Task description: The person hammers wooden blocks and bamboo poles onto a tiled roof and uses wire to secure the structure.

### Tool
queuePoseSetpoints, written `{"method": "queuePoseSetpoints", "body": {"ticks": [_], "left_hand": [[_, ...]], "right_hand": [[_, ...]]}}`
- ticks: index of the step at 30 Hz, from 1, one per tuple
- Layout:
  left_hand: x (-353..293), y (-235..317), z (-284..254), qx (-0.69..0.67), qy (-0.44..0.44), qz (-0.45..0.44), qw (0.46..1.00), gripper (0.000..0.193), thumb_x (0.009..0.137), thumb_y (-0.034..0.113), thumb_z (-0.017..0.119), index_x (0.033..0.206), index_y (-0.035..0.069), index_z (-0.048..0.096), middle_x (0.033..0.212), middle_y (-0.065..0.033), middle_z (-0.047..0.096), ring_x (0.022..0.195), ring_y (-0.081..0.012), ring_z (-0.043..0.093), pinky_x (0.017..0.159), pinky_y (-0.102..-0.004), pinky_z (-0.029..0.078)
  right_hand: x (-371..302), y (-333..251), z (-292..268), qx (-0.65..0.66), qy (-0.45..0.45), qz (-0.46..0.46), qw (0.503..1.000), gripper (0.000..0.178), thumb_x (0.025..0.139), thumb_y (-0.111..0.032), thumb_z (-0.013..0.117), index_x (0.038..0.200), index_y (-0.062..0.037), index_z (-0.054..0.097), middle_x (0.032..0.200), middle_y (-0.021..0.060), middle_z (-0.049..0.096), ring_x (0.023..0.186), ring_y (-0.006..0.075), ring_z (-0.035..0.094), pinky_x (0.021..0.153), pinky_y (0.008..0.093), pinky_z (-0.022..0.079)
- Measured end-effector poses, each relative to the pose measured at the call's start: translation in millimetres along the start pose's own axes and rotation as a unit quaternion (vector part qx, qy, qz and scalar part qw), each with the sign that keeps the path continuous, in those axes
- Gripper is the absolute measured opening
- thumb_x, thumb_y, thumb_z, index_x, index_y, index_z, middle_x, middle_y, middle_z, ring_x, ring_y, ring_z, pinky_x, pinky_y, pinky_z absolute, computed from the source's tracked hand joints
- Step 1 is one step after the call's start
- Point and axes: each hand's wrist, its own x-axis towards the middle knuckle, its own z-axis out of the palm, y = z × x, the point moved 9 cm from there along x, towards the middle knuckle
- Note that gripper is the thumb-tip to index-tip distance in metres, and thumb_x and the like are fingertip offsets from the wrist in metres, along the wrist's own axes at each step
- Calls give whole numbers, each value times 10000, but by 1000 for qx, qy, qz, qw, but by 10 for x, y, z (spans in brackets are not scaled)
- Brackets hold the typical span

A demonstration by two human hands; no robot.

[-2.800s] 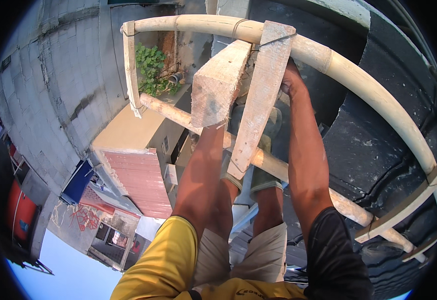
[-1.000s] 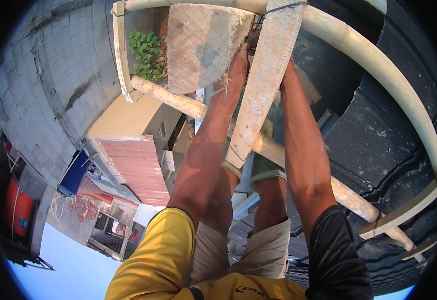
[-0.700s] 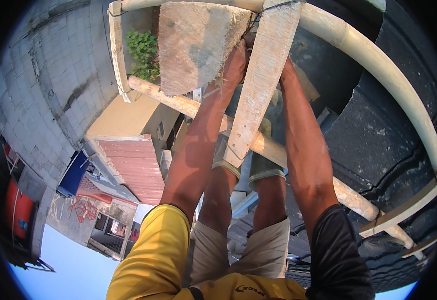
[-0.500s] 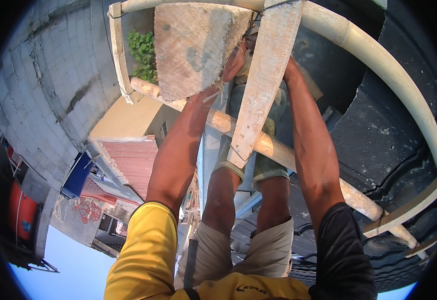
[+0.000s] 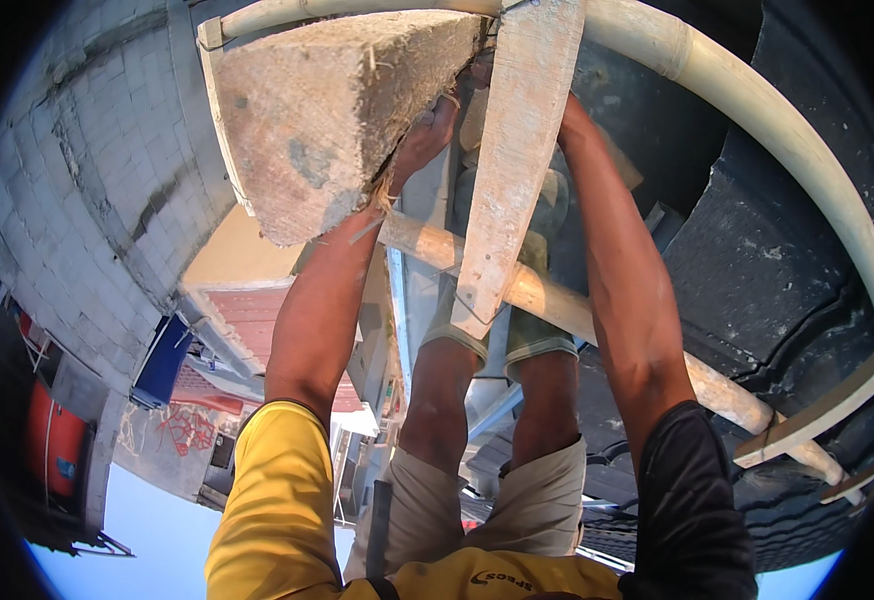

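Note:
A thick, rough-sawn wooden beam (image 5: 292, 130) looms at the upper left, its cut end toward me and its far part running up to the top middle. My left hand (image 5: 429, 135) is closed against the beam's right side, fingers curled and partly hidden by it. Splintered fibres stick out by that wrist. An upright flat wooden plank (image 5: 522, 150) stands between my arms. My right forearm (image 5: 622, 260) reaches up behind the plank's right edge, and the plank hides most of my right hand (image 5: 569, 108), including its fingers.
Bamboo poles (image 5: 557, 300) cross in front of my legs, and another bamboo rail (image 5: 757, 90) curves around the top and right. Dark roof tiles (image 5: 757, 270) lie at the right. Far below on the left are a grey block wall (image 5: 67, 190) and a reddish roof (image 5: 237, 320).
The beam has shifted left and slightly down and turned, showing more of its upper side. My left hand and forearm have moved left with it. My right arm has shifted slightly up and left.

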Motion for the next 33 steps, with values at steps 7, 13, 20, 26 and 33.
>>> {"method": "queuePoseSetpoints", "body": {"ticks": [7, 13, 20, 26, 33], "left_hand": [[-41, -288, 243, -65, -38, -114, 991, 204, 962, 326, 596, 1045, 164, 687, 781, -146, 707, 646, -360, 693, 556, -448, 543], [51, -100, 370, -292, 43, -226, 928, 265, 962, 321, 584, 1023, 80, 676, 820, -194, 694, 733, -403, 670, 642, -465, 523], [205, -106, 327, -278, 8, -273, 921, 289, 957, 308, 613, 919, 33, 691, 843, -225, 678, 814, -411, 657, 680, -455, 502], [6, -160, 63, -274, 1, -350, 896, 342, 979, 335, 601, 989, 1, 678, 852, -220, 679, 836, -369, 657, 713, -426, 500], [-61, 21, 113, -372, 24, -396, 839, 524, 978, 453, 598, 1146, -42, 643, 924, -185, 691, 896, -301, 653, 806, -396, 492]], "right_hand": [[289, 178, 18, 80, -60, -12, 995, 477, 921, -320, 676, 1268, 3, 619, 1159, 124, 678, 941, 169, 654, 759, 322, 544], [115, 368, 120, 208, -46, 46, 976, 387, 924, -240, 680, 1230, -6, 645, 1106, 106, 703, 894, 152, 673, 716, 319, 553], [-109, 85, 98, 153, -108, 0, 982, 366, 904, -193, 708, 1222, -16, 667, 1118, 97, 706, 911, 159, 684, 737, 328, 565], [31, 545, 16, 261, -30, -5, 965, 403, 902, -224, 704, 1223, 13, 657, 1083, 113, 715, 850, 176, 701, 710, 329, 576], [-65, 549, 97, 260, 53, -7, 964, 416, 894, -242, 704, 1212, 22, 652, 1048, 123, 718, 830, 175, 704, 679, 327, 583]]}}
